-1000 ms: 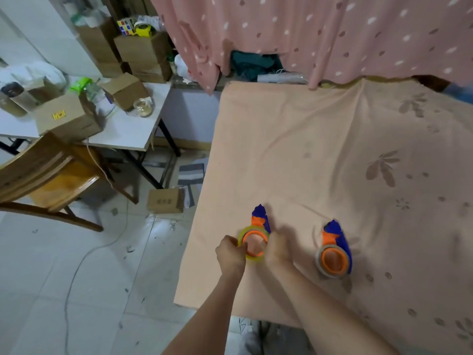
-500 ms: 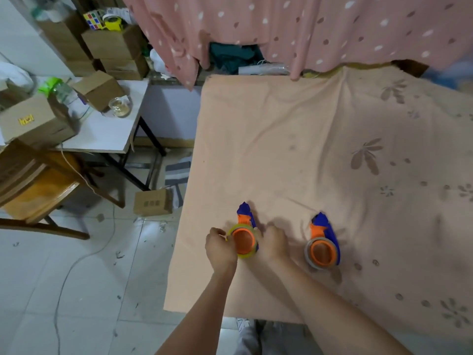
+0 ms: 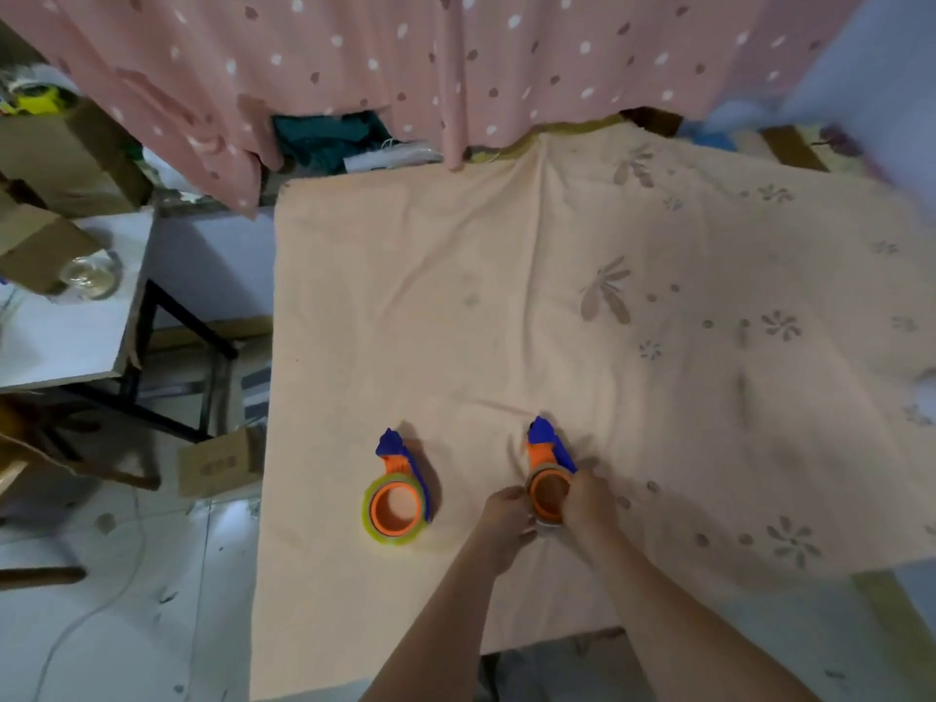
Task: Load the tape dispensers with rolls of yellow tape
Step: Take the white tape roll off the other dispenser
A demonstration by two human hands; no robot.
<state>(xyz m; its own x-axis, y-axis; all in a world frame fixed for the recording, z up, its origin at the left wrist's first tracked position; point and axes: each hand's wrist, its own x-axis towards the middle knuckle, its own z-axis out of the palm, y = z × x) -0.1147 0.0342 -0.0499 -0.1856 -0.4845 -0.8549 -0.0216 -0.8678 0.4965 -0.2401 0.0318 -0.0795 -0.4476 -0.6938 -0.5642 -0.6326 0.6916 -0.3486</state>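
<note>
Two orange-and-blue tape dispensers lie on the peach cloth near its front edge. The left dispenser (image 3: 399,491) lies free, with a yellow tape roll (image 3: 372,528) around its orange hub. The right dispenser (image 3: 548,466) sits between my hands, a pale tape roll around its hub. My left hand (image 3: 506,521) grips the roll's left side and my right hand (image 3: 590,501) grips its right side. The lower part of that roll is hidden by my fingers.
The peach cloth (image 3: 506,306) covers the table; its left edge drops to a tiled floor. A white side table (image 3: 66,342) with cardboard boxes and a glass jar (image 3: 93,273) stands at left. A small box (image 3: 220,461) sits on the floor. A pink curtain (image 3: 405,58) hangs behind.
Both hands have let go of the left dispenser with the yellow roll and moved right onto the right dispenser. The camera has swung to the right.
</note>
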